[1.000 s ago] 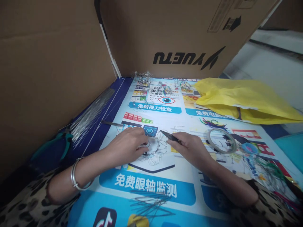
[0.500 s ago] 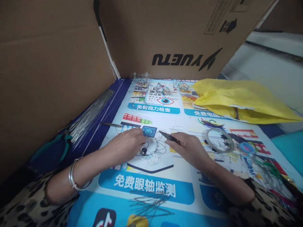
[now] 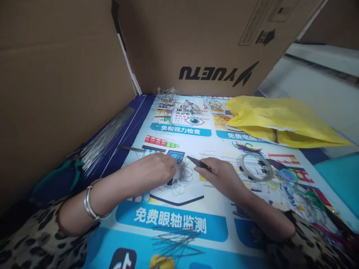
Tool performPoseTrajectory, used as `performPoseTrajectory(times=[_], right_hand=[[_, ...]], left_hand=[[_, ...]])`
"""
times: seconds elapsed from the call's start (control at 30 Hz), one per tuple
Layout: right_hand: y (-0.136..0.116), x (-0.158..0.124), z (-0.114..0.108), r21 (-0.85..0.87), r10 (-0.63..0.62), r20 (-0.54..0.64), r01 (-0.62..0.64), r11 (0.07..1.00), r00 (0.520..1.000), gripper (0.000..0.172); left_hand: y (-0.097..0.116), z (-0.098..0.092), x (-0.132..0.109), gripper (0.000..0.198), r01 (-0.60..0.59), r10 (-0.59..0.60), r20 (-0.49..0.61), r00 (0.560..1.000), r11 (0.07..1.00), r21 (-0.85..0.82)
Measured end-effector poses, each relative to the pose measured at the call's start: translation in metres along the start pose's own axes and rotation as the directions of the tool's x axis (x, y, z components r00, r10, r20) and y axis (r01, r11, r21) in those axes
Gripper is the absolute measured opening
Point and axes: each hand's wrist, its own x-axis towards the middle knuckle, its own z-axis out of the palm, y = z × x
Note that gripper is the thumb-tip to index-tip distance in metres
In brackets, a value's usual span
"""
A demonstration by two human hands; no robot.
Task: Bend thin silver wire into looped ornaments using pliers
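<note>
My left hand (image 3: 157, 169) has its fingers pinched together on a beaded wire piece (image 3: 183, 178), whose thin loops fan out over the printed sheet. Just under those fingertips is a small black part (image 3: 170, 181). My right hand (image 3: 221, 172) is closed around dark, pointed pliers (image 3: 197, 161). Their tip points left, close to the upper right of the wire loops, and whether it touches a wire cannot be made out. The handles are mostly hidden in my palm.
Tall cardboard panels (image 3: 157, 45) stand behind and left. Loose straight wires (image 3: 106, 134) and teal-handled pliers (image 3: 74, 173) lie left. At right are a clear tape roll (image 3: 242, 168), a yellow bag (image 3: 269, 116) and tangled coloured threads (image 3: 311, 198). Short dark wires (image 3: 179, 241) lie in front.
My left hand has shifted slightly right over the beaded wire piece, covering more of it. My right hand still holds the pliers in nearly the same place. The whole view has shifted slightly.
</note>
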Motion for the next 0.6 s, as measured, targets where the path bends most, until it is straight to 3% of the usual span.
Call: performPoseTrajectory(times=[0.33,0.6], right_hand=[[0.000,-0.001,0.000,0.023,0.002,0.001,-0.002,1.000,1.000,0.031],[0.000,-0.001,0.000,0.022,-0.017,-0.006,0.017,1.000,1.000,0.031]], left_hand=[[-0.007,0.001,-0.001,0.010,-0.054,0.054,-0.006,0.999,0.996,-0.070],[-0.008,0.010,-0.010,0.016,-0.037,0.024,-0.106,0.994,0.991,-0.126]])
